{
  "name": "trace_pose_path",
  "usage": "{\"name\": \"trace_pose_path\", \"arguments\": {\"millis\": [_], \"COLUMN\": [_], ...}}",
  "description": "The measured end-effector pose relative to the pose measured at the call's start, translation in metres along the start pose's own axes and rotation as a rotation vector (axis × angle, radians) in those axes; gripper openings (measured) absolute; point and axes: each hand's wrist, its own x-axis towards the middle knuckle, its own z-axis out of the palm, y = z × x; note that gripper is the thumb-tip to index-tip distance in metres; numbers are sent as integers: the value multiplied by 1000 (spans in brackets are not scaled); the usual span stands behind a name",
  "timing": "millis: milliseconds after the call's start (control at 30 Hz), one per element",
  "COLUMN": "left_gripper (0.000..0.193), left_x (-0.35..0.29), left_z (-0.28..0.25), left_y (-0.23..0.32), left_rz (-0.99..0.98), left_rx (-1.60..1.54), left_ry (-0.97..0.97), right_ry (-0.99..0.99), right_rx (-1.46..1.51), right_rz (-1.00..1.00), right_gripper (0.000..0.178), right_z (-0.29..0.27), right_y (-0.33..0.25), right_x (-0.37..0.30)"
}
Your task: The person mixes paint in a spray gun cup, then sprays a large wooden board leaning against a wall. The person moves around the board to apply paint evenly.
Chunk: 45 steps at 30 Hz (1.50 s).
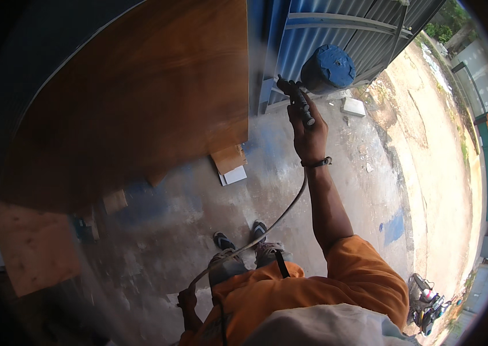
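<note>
My right hand point(311, 134) is raised and wrapped round the grip of a dark spray gun point(298, 99), a bracelet at the wrist. A paint-stained blue cup point(329, 68) is beside the gun's body. The nozzle points up and left, near the right edge of a large brown wooden panel point(140, 86), and a faint haze hangs by it. From below my right hand a grey hose point(278, 224) curves down across my front to my left hand point(187, 297). That hand, low on the left, is closed round the hose; its fingers are partly in shadow.
Blue-stained corrugated metal sheeting point(365, 29) stands behind the cup. On the paint-marked floor lie cardboard and a white piece point(233, 175), plus a white block point(353, 106). A lighter wooden board point(36, 245) is at left. A motorcycle point(426, 303) stands at lower right.
</note>
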Motion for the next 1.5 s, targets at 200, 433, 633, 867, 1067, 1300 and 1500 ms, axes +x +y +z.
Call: {"name": "trace_pose_path", "arguments": {"millis": [200, 433, 633, 867, 1067, 1300, 1500], "left_gripper": [66, 69, 69, 71, 70, 70, 68], "left_x": [-1, -23, -29, -19, 20, 38, 34], "left_z": [23, 33, 49, 15, 41, 75, 51], "left_y": [-1, 3, -27, -19, -24, -28, -45], "left_rz": [-90, -169, -205, -269, -198, -211, -165], "left_rx": [-79, -146, 19, 149, 206, 232, 248], "left_ry": [75, 71, -81, -247, -245, -275, -271], "right_ry": [93, 135, -1, -79, -145, -210, -164], "right_rx": [139, 341, 250, 3, -54, -169, -315], "right_rz": [-22, 42, 253, 354, 566, 671, 676], "right_gripper": [41, 39, 41, 37, 42, 39, 36], "right_z": [-22, -15, 0, 36, 86, 139, 119], "right_y": [-75, -74, 7, 163, 302, 432, 453], "right_x": [44, 34, -16, -110, -189, -247, -284]}}
